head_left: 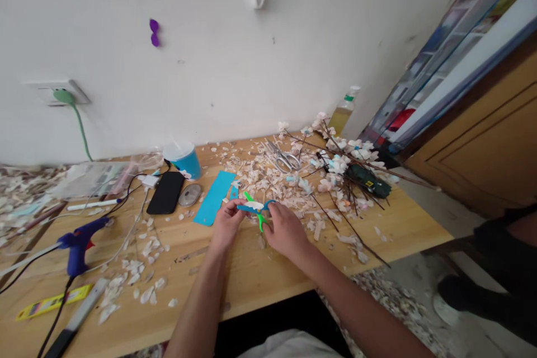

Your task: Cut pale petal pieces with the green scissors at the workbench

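Near the table's middle, my right hand [286, 230] has its fingers in the handles of small scissors [260, 216] with one green and one blue half. The blades are spread apart and point left. A small pale petal-like piece [254, 205] shows by the blades. My left hand [227, 222] is pinched at the blade side; its fingertips grip something too small to make out. A blue sheet [215, 198] lies just left of my left hand. White scraps [268, 176] are scattered behind both hands.
Blossom branches [335, 162], metal scissors [283, 158] and a bottle [343, 114] are at the back right. A phone [166, 193], round tin [190, 194], blue cup [184, 160], glue gun [81, 243] and yellow box [53, 302] lie left. A person's leg [474, 291] is at right.
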Demonstrator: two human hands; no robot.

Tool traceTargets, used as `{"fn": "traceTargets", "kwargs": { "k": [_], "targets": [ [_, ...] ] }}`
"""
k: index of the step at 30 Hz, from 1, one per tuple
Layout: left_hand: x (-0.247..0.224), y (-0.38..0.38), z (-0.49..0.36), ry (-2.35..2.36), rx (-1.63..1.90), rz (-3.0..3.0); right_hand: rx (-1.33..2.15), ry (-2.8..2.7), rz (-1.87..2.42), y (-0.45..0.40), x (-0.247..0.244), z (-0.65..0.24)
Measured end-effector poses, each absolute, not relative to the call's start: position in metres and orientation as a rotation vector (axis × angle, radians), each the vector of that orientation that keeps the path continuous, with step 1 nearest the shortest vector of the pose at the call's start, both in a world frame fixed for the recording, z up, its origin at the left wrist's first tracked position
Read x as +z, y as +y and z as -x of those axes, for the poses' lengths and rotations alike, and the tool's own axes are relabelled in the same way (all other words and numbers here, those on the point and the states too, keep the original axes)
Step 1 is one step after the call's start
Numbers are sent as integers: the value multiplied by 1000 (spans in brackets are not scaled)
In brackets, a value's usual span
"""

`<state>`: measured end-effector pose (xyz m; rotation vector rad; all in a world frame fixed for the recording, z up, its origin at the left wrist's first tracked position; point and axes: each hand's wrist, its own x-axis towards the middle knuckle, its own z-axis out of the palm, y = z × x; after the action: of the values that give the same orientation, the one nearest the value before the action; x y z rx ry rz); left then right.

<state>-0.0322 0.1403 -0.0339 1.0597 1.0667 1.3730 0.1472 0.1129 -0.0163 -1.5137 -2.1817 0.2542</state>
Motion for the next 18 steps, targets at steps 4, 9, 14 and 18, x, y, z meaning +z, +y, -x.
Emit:
{"fn": "traceTargets", "kwargs": {
  "k": [4,9,14,18],
  "targets": [
    [-30,136,30,1014,1304,-1098,325,-2199,1516,105,-9,-160],
    [-35,138,24,996,1291,-1048,429,-2132,1521,108,-30,-157],
    [-36,138,16,872,1421,-735,420,-2048,1442,120,-47,-136],
    [-36,138,14,851,1489,-623,398,-2024,1395,128,-60,-128]
  ]
}}
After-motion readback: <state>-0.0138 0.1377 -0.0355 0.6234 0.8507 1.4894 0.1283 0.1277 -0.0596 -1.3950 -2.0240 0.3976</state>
